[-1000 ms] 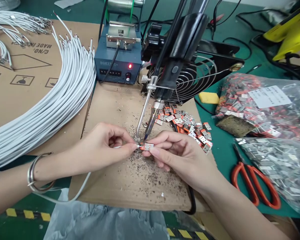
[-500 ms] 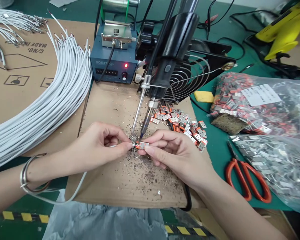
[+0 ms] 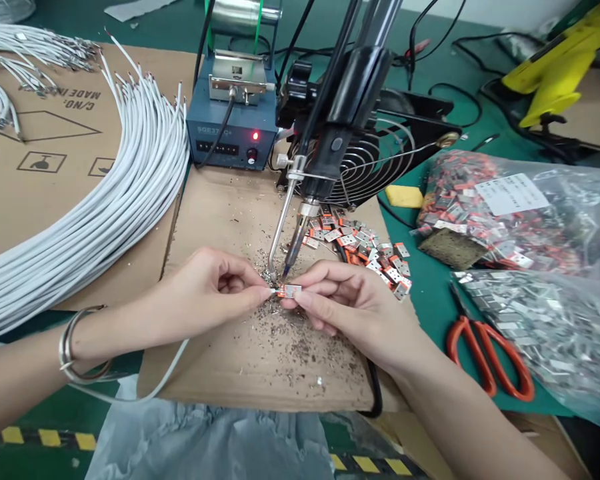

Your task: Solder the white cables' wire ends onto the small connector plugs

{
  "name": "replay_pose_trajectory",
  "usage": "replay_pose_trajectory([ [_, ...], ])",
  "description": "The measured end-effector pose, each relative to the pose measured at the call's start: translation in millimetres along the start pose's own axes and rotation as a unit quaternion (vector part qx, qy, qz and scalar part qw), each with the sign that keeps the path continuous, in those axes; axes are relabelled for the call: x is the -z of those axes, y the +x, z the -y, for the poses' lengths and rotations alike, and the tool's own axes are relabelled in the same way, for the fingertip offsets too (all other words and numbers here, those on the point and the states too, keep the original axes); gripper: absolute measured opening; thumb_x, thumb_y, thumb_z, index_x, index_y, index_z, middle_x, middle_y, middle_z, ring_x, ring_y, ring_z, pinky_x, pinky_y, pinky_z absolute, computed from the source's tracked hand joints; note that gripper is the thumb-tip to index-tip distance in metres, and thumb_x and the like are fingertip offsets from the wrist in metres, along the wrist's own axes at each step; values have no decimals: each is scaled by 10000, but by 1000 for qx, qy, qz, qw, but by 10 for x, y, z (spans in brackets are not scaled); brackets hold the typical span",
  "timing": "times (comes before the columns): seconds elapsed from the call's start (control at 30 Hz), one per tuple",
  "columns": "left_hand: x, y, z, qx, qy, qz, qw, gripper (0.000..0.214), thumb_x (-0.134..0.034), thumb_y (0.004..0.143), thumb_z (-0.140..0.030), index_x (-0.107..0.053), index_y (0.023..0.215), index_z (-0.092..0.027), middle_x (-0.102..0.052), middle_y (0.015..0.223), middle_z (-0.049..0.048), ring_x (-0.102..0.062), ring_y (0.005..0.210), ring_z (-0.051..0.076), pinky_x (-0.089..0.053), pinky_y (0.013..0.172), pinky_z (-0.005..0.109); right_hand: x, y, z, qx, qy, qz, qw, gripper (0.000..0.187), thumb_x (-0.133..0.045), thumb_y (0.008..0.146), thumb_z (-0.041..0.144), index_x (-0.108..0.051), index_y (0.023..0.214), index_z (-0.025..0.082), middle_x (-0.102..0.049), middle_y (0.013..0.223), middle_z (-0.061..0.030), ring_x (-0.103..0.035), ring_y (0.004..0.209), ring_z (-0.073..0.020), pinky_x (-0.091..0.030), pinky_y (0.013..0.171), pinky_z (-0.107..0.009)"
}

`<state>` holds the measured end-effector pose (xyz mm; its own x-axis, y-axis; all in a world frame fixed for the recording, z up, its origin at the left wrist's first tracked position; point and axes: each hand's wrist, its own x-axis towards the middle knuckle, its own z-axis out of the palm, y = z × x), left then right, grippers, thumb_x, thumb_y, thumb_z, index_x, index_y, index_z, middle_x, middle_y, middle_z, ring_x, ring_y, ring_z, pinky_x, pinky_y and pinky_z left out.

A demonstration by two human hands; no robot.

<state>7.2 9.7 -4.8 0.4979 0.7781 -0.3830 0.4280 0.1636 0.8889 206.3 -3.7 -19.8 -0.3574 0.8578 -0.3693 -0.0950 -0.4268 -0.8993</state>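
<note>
My left hand [image 3: 207, 297] pinches the end of a white wire [image 3: 167, 373] that trails off under my wrist. My right hand [image 3: 353, 307] pinches a small orange and silver connector [image 3: 289, 291]. The wire end meets the connector right under the tip of a fixed soldering iron [image 3: 300, 233], beside a thin metal solder feed tube [image 3: 279, 233]. Both hands rest on a piece of cardboard [image 3: 240, 213] strewn with solder crumbs.
A pile of loose connectors [image 3: 365, 250] lies right of the iron. A bundle of white wires [image 3: 105, 193] curves at the left. A blue soldering station [image 3: 230, 127], a black fan [image 3: 380, 160], orange scissors [image 3: 490, 357] and bags of parts [image 3: 530, 220] stand around.
Both hands keep the wire and connector together under the iron tip; only the view has shifted a little.
</note>
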Motion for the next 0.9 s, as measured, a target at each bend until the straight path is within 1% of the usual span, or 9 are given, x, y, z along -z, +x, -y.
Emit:
replay_pose_trajectory([
  [0.17,3,-12,-10,9,-14,-5,1000,219,-559,789,-306,-695,778,-135,-692,728,45,-539,607,119,-379,520,218,-18,-4,14,-8,-14,0,1000,143,-754,685,243,-659,743,154,-725,675,-45,-488,401,-34,-374,355,-126],
  [0.3,11,-20,-10,3,-3,-15,1000,214,-553,791,-300,-699,771,-145,-689,708,30,-554,591,114,-393,502,205,-23,-3,2,-26,-23,2,999,184,-748,689,285,-659,773,147,-720,689,-57,-477,380,-38,-346,320,-128],
  [0.53,22,-36,-12,-22,17,-35,999,207,-557,790,-288,-711,759,-154,-682,685,21,-560,577,112,-413,493,199,-27,10,-21,-8,-8,1,1000,156,-739,705,272,-653,767,157,-724,699,-52,-467,374,-29,-334,328,-123],
  [0.73,0,-25,-25,-7,7,-35,999,203,-561,781,-291,-711,753,-156,-687,679,25,-538,558,111,-376,474,203,-16,-5,-35,-1,-12,1,1000,157,-737,707,278,-656,771,160,-725,693,-55,-456,368,-33,-309,320,-136],
  [0.9,10,-21,-17,-2,2,-37,999,203,-562,779,-296,-702,745,-154,-692,692,31,-530,570,113,-368,488,211,-11,2,-40,1,-10,-2,1000,164,-743,701,283,-654,767,162,-728,700,-62,-452,363,-35,-291,313,-137],
])
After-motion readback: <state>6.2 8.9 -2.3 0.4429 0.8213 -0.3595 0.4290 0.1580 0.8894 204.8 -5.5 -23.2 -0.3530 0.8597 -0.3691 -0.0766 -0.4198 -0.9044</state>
